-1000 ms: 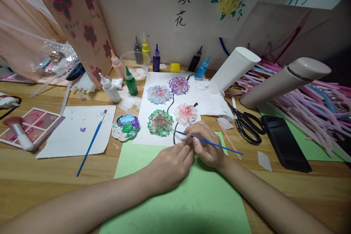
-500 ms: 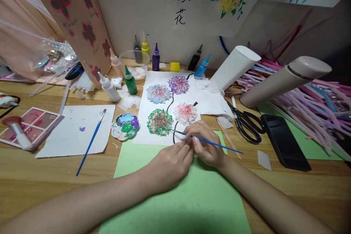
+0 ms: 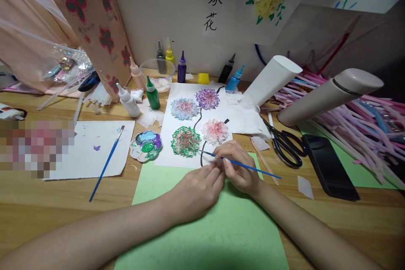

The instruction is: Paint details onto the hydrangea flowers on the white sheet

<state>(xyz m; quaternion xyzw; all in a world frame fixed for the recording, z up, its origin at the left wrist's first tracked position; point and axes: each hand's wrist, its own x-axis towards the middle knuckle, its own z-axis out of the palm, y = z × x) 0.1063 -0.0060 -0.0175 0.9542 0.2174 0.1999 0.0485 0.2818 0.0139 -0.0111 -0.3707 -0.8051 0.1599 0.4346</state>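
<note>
Wood grain is running across your desk, with a pale wall standing behind it. Before you, the green-edged flower is sitting on a white sheet, and the relation that seems to matter most is how it is lying from your fingers: leftward and slightly farther off. Your paintbrush is bridging that gap, its long axis running sideways on a slight slant, bristles pointing left, handle end pointing right and toward you. Its tip is reaching the flower's lower right edge, though actual contact is too fine to tell. Your right hand is pinching the shaft between thumb and bent fingers. Your left hand is resting palm down just beside it, fingers pressed together and meeting the right; whether they are holding anything, you cannot tell. Both hands are lying near the flower, so the nearer one is hard to call, but only the right is carrying the brush. Beneath them, a green mat is spreading toward you. Left of the flower, a palette is holding green paint in its middle; farther left, a second brush is lying slantwise, partly over loose paper.
</note>
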